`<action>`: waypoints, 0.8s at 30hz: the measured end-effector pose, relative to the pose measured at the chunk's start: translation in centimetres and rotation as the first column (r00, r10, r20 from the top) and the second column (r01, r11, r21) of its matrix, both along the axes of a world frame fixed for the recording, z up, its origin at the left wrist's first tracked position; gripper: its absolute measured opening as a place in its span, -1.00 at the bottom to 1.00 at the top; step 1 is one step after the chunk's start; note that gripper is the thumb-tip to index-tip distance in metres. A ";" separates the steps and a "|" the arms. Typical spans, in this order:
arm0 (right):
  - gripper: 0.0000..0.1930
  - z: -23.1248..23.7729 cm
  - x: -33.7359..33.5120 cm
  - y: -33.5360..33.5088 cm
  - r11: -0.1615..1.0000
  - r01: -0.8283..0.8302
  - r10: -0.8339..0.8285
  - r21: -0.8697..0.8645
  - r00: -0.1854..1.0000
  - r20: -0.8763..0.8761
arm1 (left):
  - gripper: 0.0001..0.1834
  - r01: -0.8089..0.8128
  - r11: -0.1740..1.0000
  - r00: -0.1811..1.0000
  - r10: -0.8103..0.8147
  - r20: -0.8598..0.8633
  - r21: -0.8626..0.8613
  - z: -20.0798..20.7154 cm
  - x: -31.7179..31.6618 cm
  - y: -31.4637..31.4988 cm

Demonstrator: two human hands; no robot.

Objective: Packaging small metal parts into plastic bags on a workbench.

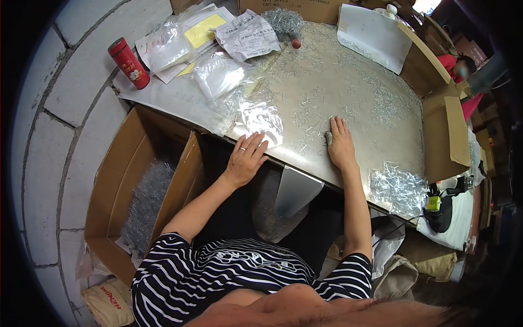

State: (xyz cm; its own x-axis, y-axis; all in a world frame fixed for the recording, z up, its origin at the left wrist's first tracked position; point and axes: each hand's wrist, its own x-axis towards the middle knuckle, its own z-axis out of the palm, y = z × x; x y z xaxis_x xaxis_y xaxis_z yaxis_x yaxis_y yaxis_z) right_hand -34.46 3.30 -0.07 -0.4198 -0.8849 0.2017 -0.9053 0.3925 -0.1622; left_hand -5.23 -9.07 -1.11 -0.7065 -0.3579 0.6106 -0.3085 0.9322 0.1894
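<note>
My left hand point(246, 162) lies at the table's front edge, a ring on one finger. Its fingers stretch out over the near end of a clear plastic bag point(260, 122) and hold nothing that I can see. Farther right, my right hand point(342, 146) rests flat on the metal tabletop point(310, 71), fingers extended forward. Something dark covers or sits by its thumb; I cannot make out what. Small thin silver metal pins point(308, 128) are strewn around its fingertips. A denser spread of pins point(384, 103) lies beyond, toward the right.
A cardboard box point(103, 201) with many pins stands left of my legs. More plastic bags point(220, 76), papers point(248, 35) and a red flask point(129, 64) occupy the table's left. Pins are heaped point(283, 23) at the back and bundled point(400, 188) at right. Cardboard flaps point(447, 133) border the right side.
</note>
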 end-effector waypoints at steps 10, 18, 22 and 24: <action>-0.47 0.0 2.3 1.9 0.985 -0.049 0.063 -0.162 0.995 0.082 | -0.91 0.171 0.955 0.979 -0.137 -0.153 0.243 0.7 -2.2 -1.6; -0.40 0.5 3.7 2.8 0.983 -0.038 0.053 -0.178 0.995 0.082 | -0.88 -0.163 0.940 0.970 0.208 -0.126 0.298 2.4 -5.7 -10.0; -0.42 0.8 4.3 3.6 0.981 -0.031 0.055 -0.193 0.992 0.117 | -0.90 -0.049 0.994 0.953 0.076 -0.293 0.096 3.8 -3.7 -6.8; -0.43 0.9 4.4 3.9 0.980 -0.039 0.066 -0.197 0.989 0.133 | -0.94 -0.014 0.998 0.962 0.031 -0.272 0.065 3.2 -2.8 -5.0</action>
